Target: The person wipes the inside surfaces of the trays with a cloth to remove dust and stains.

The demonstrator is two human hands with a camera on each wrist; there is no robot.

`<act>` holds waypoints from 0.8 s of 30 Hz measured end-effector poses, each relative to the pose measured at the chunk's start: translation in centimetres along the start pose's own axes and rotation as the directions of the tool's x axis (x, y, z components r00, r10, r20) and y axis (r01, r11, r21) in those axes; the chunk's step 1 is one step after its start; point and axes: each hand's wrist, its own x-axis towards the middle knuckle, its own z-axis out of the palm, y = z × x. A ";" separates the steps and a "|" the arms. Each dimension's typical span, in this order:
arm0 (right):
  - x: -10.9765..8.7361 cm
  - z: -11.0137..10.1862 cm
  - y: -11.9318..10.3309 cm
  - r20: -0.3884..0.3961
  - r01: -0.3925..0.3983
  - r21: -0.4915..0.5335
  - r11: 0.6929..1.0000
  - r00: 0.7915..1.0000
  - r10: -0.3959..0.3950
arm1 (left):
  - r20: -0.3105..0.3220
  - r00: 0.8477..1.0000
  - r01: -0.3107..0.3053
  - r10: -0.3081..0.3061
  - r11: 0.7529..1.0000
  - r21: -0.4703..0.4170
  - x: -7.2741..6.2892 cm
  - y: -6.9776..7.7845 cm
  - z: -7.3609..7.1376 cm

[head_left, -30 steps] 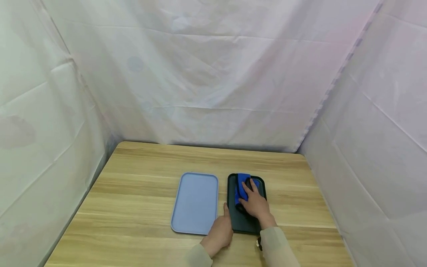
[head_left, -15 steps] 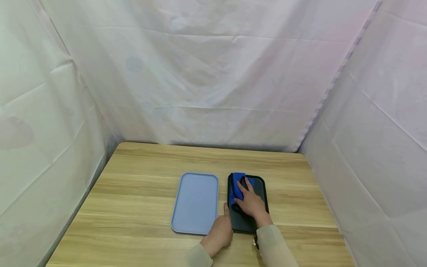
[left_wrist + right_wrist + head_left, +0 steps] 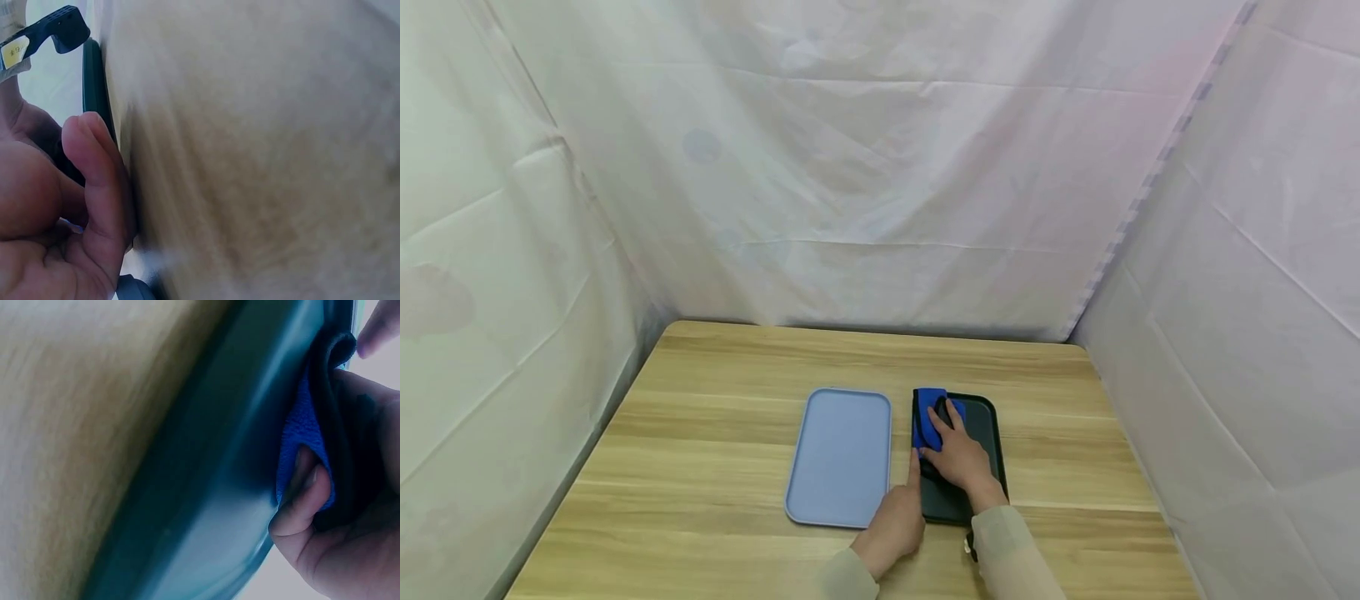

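Observation:
A dark green tray (image 3: 947,506) lies on the wooden table. My left hand (image 3: 893,521) steadies its near left corner. The index finger points along the left rim and the other fingers are curled, with the thumb's contact hidden. On the tray's far left part is a folded blue cloth (image 3: 931,400) with black edging. My right hand (image 3: 961,460) presses it down with spread fingers. In the right wrist view, curled fingers (image 3: 306,506) grip the blue cloth (image 3: 303,431) above the tray (image 3: 237,456). The left wrist view shows the left hand's curled fingers (image 3: 100,181) beside the tray edge (image 3: 94,78).
A light blue tray (image 3: 841,454) lies left of the dark one, a narrow strip of table between them. The wooden table (image 3: 700,467) extends around both. White sheets (image 3: 880,167) hang behind and at the sides.
The right hand has slid left across the dark tray with the cloth, which now overlaps the left rim. The left index finger has shifted slightly farther along the rim.

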 end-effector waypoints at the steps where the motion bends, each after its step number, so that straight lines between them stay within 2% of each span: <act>1: 0.0 -0.1 0.0 0.001 0.001 0.003 1.000 1.000 -0.001 | 0.001 1.000 -0.004 0.004 1.000 0.009 0.0 0.0 0.0; 8: -0.5 -0.5 0.5 0.005 -0.005 0.000 1.000 1.000 0.005 | 0.010 1.000 -0.013 0.013 1.000 0.001 0.0 0.4 0.0; 24: -2.3 0.3 -0.4 0.010 -0.009 0.009 1.000 1.000 0.009 | 0.026 0.999 0.035 -0.034 0.998 -0.051 -0.1 0.2 -0.3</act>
